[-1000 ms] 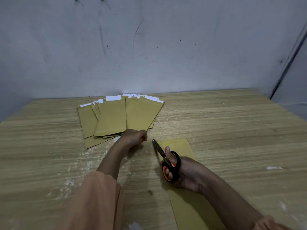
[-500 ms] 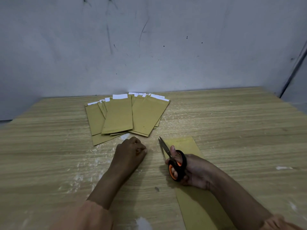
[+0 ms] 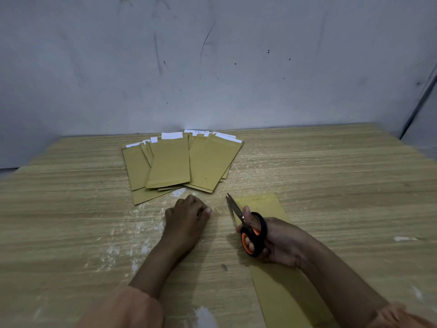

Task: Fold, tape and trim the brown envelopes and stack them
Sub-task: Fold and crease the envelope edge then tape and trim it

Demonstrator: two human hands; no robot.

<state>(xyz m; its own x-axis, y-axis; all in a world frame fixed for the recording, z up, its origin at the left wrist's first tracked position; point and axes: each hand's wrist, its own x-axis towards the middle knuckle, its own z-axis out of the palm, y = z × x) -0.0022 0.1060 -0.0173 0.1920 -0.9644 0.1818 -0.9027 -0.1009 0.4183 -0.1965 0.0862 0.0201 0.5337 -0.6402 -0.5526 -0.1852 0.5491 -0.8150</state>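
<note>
Several brown envelopes (image 3: 170,164) with white strips at their far ends lie fanned out at the back middle of the wooden table (image 3: 343,185). My left hand (image 3: 186,216) rests on the table just in front of them, clear of their edge. Its fingers are curled and nothing shows in it. My right hand (image 3: 281,242) grips black-and-orange scissors (image 3: 253,233); the blades are slightly parted and point up and left. A single brown envelope (image 3: 283,301) lies under that hand and forearm, its far end (image 3: 262,202) showing beyond the blades.
A grey scuffed wall (image 3: 212,67) rises right behind the table's far edge. White smears and flecks (image 3: 142,228) mark the wood left of my left hand and near the front edge. Bare wood stretches to the left and right of the envelopes.
My left hand has drawn back from the near edge of the fanned envelopes toward me. My right hand and the scissors have hardly moved.
</note>
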